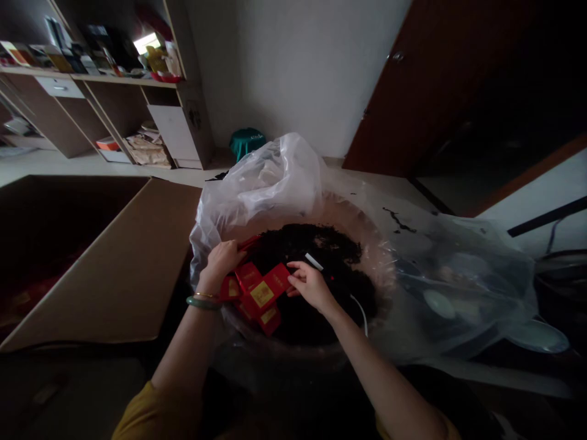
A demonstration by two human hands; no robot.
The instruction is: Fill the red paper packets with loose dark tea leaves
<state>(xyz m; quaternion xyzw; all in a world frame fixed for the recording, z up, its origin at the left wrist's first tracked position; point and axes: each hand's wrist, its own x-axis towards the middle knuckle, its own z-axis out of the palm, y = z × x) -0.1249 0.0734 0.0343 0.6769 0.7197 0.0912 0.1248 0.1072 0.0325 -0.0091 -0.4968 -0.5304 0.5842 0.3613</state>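
Red-and-gold packets in a loose pile, lying on a heap of dark crumbly leaf stuff at the near left of a big round basin, maybe tea, hard to say from here. Small, flat and light by the look of them, probably stiffish card, likely slippery against each other, so best pinched by the edges rather than scooped. Left hand, jade bangle on the wrist, curled down over the top of the pile, fingers right at a packet's edge; actual grip impossible to tell from this angle. Right hand just beside the pile, fingertips at a packet corner, again no telling whether pinching or only touching. Thin white strip just above those fingers, white cord trailing through the dark heap. Clear plastic bag bunched around the basin, open cardboard box off to the left, shelves and brown door behind.
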